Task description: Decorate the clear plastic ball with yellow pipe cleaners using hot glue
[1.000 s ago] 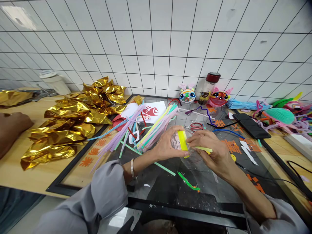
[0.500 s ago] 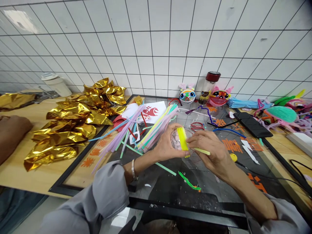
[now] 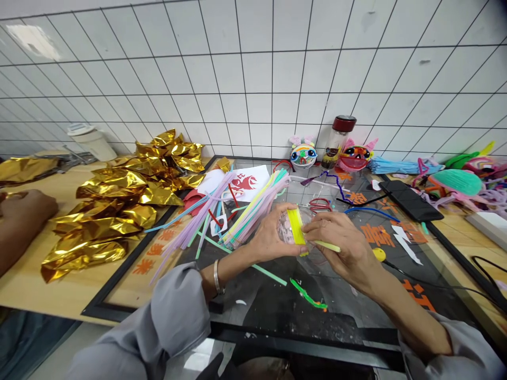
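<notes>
My left hand point(image 3: 269, 235) curls around a small clear round shell point(image 3: 285, 228) over the dark glass work surface point(image 3: 277, 301). Yellow straws point(image 3: 295, 226) lie wrapped across the shell's front. My right hand point(image 3: 341, 244) pinches those yellow straws against the shell, and a pale green-yellow straw end point(image 3: 328, 246) sticks out to the right across its fingers. Both hands meet at the centre of the view.
A fan of pastel straws point(image 3: 222, 211) lies left of my hands. Crumpled gold foil point(image 3: 119, 206) covers the wooden table at left, where another person's hand point(image 3: 21, 208) rests. Small painted masks point(image 3: 303, 155), a jar point(image 3: 336, 138), a black phone point(image 3: 410, 200) and pipe cleaners point(image 3: 467, 184) sit behind.
Both hands stay on the shell and the yellow straws with hardly any movement. The view has shifted slightly, and the other person's hand at left has edged forward a little.
</notes>
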Action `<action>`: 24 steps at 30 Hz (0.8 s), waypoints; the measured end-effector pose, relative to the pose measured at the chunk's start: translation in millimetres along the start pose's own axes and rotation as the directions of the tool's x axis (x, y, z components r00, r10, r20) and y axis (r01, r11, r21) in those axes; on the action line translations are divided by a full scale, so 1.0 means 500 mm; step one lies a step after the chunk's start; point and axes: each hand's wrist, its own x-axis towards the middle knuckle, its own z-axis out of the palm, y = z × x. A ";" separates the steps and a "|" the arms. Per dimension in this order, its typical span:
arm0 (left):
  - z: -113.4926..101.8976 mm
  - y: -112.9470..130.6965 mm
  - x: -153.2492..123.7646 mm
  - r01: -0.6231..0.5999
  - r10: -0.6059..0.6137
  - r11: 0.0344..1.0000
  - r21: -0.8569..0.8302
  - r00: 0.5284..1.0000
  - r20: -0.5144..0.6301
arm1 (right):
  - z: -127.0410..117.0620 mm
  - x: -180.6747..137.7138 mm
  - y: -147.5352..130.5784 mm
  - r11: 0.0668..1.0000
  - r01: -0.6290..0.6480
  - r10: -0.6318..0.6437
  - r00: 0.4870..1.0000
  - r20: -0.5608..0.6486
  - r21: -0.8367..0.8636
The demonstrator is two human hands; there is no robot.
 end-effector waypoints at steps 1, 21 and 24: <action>-0.001 0.001 0.000 0.000 0.000 1.000 0.003 1.000 0.007 | 0.000 0.000 0.000 1.000 0.003 -0.003 1.000 -0.002 0.001; -0.003 -0.012 -0.002 -0.056 0.054 0.998 0.030 0.998 0.041 | 0.003 0.004 -0.005 1.000 0.015 -0.015 1.000 0.001 0.013; -0.005 -0.012 -0.001 -0.042 0.041 0.999 0.029 0.997 0.059 | 0.001 0.006 -0.006 1.000 0.014 -0.014 1.000 0.006 0.005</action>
